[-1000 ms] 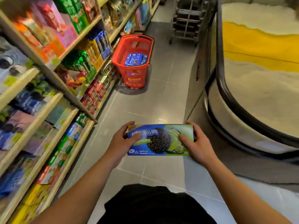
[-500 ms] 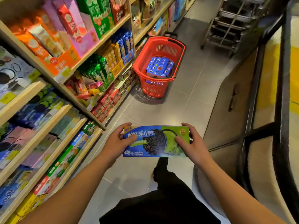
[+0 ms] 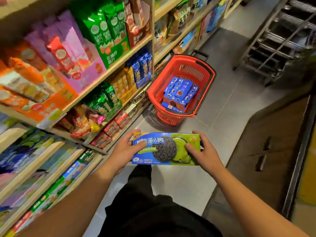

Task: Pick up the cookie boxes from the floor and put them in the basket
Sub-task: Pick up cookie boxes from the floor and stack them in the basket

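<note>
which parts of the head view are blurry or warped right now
Head view: the shelves at left are smeared by motion blur and bowed by the wide lens; the cookie box in both hands and the red basket stay fairly sharp; the right side is dim.

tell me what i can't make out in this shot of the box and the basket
Head view, the only one:
- Cookie box: both ends covered by the left hand and right hand; underside faces away.
- Red basket: its floor is hidden by the blue boxes inside, count unclear.
- Left shelf packets: blurred, labels unreadable.
</note>
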Available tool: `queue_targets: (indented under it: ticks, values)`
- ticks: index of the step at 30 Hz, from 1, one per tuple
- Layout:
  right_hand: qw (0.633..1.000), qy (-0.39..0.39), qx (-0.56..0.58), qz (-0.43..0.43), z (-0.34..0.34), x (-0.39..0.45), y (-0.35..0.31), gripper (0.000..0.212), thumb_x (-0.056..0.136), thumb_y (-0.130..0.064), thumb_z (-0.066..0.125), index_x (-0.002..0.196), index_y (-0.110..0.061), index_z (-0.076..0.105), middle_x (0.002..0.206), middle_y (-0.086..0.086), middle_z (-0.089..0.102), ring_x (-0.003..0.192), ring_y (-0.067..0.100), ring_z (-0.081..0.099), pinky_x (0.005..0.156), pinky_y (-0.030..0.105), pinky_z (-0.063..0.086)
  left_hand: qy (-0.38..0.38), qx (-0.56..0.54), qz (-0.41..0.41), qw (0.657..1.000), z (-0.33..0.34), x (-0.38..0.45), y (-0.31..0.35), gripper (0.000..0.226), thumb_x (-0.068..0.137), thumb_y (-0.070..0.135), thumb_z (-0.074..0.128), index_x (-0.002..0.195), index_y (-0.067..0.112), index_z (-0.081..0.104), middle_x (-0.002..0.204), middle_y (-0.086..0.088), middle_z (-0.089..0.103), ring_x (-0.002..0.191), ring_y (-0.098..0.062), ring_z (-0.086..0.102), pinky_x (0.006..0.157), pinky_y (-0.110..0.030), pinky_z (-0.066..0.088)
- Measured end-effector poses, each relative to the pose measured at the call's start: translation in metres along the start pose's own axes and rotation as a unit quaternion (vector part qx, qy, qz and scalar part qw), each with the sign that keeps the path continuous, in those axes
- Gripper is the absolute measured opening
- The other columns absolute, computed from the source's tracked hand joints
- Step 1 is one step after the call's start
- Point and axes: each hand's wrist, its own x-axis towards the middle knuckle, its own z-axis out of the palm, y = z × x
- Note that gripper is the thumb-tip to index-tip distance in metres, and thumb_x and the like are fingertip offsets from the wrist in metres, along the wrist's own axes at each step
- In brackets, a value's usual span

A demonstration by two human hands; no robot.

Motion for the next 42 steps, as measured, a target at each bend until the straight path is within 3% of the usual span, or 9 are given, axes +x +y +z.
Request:
queue_targets:
  ticks: [9, 13, 18, 23, 28, 30, 33, 38, 42]
  values:
    - [0.994, 0.066, 0.049, 0.07, -0.012, 0.127, -0.037, 0.049, 0.084, -0.027, 0.074, 0.126, -0.036, 0.052, 0.103, -0.013, 0.067, 0.098, -0.001, 0.062, 0.076, 0.011, 0.047, -0.074, 0.137, 0.016, 0.988, 0.006, 0.173, 0.106, 0.048, 0.08, 0.003, 0.074, 0.122, 0.017, 0.054, 0.088, 0.005, 0.073, 0.074, -0.005, 0.069, 0.061, -0.014, 0.052]
    - [0.986, 0.103, 0.078, 0.102, -0.021, 0.172, -0.043, 0.046, 0.085, -0.021, 0.074, 0.123, -0.036, 0.052, 0.1, -0.012, 0.068, 0.082, -0.009, 0.063, 0.068, 0.009, 0.048, -0.089, 0.219, 0.035, 0.971, 0.025, 0.232, 0.146, 0.046, 0.082, 0.012, 0.074, 0.123, 0.021, 0.057, 0.099, 0.002, 0.067, 0.083, -0.01, 0.064, 0.063, -0.009, 0.05]
    - [0.982, 0.096, 0.091, 0.136, -0.034, 0.248, -0.036, 0.049, 0.083, -0.026, 0.075, 0.125, -0.036, 0.052, 0.102, -0.012, 0.069, 0.094, 0.002, 0.065, 0.087, 0.031, 0.054, -0.105, 0.299, 0.026, 0.948, 0.048, 0.308, 0.178, 0.047, 0.082, 0.014, 0.074, 0.124, 0.022, 0.054, 0.102, 0.002, 0.066, 0.071, 0.012, 0.062, 0.059, -0.005, 0.047]
    - [0.982, 0.064, 0.069, 0.165, -0.045, 0.325, -0.011, 0.054, 0.081, -0.028, 0.076, 0.128, -0.035, 0.05, 0.104, -0.011, 0.071, 0.092, 0.005, 0.067, 0.09, 0.036, 0.054, -0.089, 0.304, -0.025, 0.948, 0.068, 0.381, 0.181, 0.052, 0.083, 0.014, 0.074, 0.129, 0.022, 0.052, 0.114, 0.0, 0.064, 0.075, 0.007, 0.065, 0.059, -0.008, 0.049]
    - [0.981, 0.043, 0.009, 0.19, -0.032, 0.404, 0.029, 0.072, 0.072, -0.059, 0.065, 0.137, -0.041, 0.041, 0.112, -0.009, 0.071, 0.102, 0.017, 0.068, 0.091, 0.041, 0.053, -0.055, 0.381, -0.023, 0.923, 0.083, 0.47, 0.163, 0.066, 0.08, 0.017, 0.077, 0.139, 0.024, 0.047, 0.113, 0.005, 0.061, 0.092, -0.007, 0.06, 0.063, 0.003, 0.04]
    - [0.975, 0.045, -0.02, 0.214, -0.025, 0.437, 0.046, 0.068, 0.08, -0.046, 0.069, 0.142, -0.035, 0.042, 0.115, -0.003, 0.07, 0.105, 0.023, 0.066, 0.093, 0.035, 0.05, -0.046, 0.416, -0.014, 0.908, 0.086, 0.506, 0.148, 0.07, 0.08, 0.023, 0.076, 0.142, 0.029, 0.044, 0.108, 0.007, 0.064, 0.091, -0.006, 0.061, 0.068, 0.0, 0.039]
    - [0.969, 0.077, -0.05, 0.228, -0.012, 0.477, 0.073, 0.06, 0.086, -0.027, 0.071, 0.141, -0.027, 0.048, 0.092, 0.0, 0.068, 0.093, 0.025, 0.064, 0.075, 0.02, 0.039, -0.028, 0.465, -0.009, 0.885, 0.089, 0.55, 0.124, 0.073, 0.079, 0.029, 0.076, 0.143, 0.033, 0.042, 0.107, 0.005, 0.068, 0.093, -0.01, 0.063, 0.081, -0.013, 0.041]
    - [0.961, 0.086, -0.077, 0.252, 0.028, 0.535, 0.127, 0.062, 0.088, -0.029, 0.068, 0.145, -0.029, 0.044, 0.11, 0.006, 0.071, 0.101, 0.029, 0.064, 0.082, 0.031, 0.045, -0.032, 0.537, 0.02, 0.843, 0.082, 0.627, 0.055, 0.073, 0.077, 0.033, 0.077, 0.142, 0.025, 0.045, 0.124, -0.006, 0.065, 0.111, -0.024, 0.062, 0.097, -0.026, 0.039]
    - [0.955, 0.104, -0.065, 0.269, 0.064, 0.557, 0.175, 0.065, 0.086, -0.026, 0.068, 0.146, -0.022, 0.042, 0.124, 0.008, 0.066, 0.111, 0.028, 0.062, 0.093, 0.031, 0.044, -0.045, 0.489, -0.051, 0.87, 0.081, 0.671, 0.003, 0.093, 0.062, 0.062, 0.065, 0.143, 0.021, 0.043, 0.124, -0.006, 0.065, 0.114, -0.019, 0.062, 0.099, -0.035, 0.046]
